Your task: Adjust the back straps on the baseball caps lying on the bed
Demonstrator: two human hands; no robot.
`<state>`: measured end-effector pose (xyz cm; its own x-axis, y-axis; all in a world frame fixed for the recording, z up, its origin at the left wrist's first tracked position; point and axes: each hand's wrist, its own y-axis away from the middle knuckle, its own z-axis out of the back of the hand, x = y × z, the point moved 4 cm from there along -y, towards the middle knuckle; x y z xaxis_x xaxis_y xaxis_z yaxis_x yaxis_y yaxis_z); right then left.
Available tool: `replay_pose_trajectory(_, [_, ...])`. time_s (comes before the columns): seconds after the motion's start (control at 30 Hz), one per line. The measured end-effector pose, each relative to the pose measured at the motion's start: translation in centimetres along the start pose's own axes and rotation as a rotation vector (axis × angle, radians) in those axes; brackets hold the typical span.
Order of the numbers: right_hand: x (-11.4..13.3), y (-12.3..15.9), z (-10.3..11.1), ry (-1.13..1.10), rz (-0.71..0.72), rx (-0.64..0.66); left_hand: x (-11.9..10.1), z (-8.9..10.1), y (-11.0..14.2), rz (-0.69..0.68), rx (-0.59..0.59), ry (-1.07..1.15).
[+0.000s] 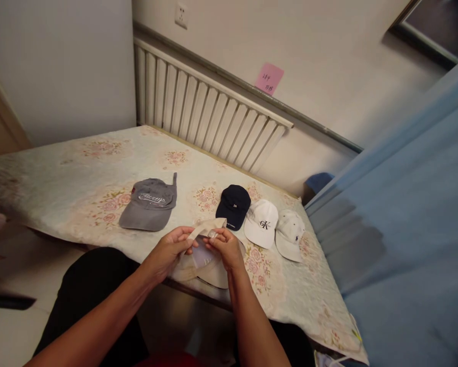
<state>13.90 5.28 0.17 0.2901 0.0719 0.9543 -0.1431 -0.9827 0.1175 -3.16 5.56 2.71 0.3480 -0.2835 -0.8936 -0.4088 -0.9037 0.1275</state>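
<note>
Head view: A cream fabric baseball cap [215,276] is at the near edge of a surface covered in pale floral cloth [74,183], between the two hands, its pale lavender inside partly exposed. The left hand [174,248] is closed in a pinch, thumb against fingers, on the cap's narrow cream fabric strap [203,226]. The right hand [226,247] is likewise pinched, its fingertips at the strap's other end; whether they grip a fastener is too small to tell. A grey fabric cap [148,205] lies to the left; a navy cap [233,205] and a white cap with black lettering [261,223] lie beyond the right hand.

Handling: The cap should be light, with a soft, yielding crown, a stiffer brim and little risk of slipping. Suitable hold points: strap ends for fine work, brim for carrying.
</note>
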Motion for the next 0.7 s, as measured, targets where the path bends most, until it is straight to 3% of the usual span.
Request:
replay_pose_trajectory(0.23, [0.5, 0.1, 0.1, 0.036, 0.043, -0.069, 0.2, 0.6, -0.2, -0.025, -0.022, -0.076])
replay_pose_trajectory(0.37, [1.8, 0.1, 0.2, 0.059, 0.129, -0.135, -0.8, 0.5, -0.5, -0.082, -0.036, -0.073])
replay_pose_trajectory(0.7, [9.1, 2.9, -0.2, 0.369, 0.425, -0.328, -5.3, -1.5, -1.6, -0.237, 0.033, 0.028])
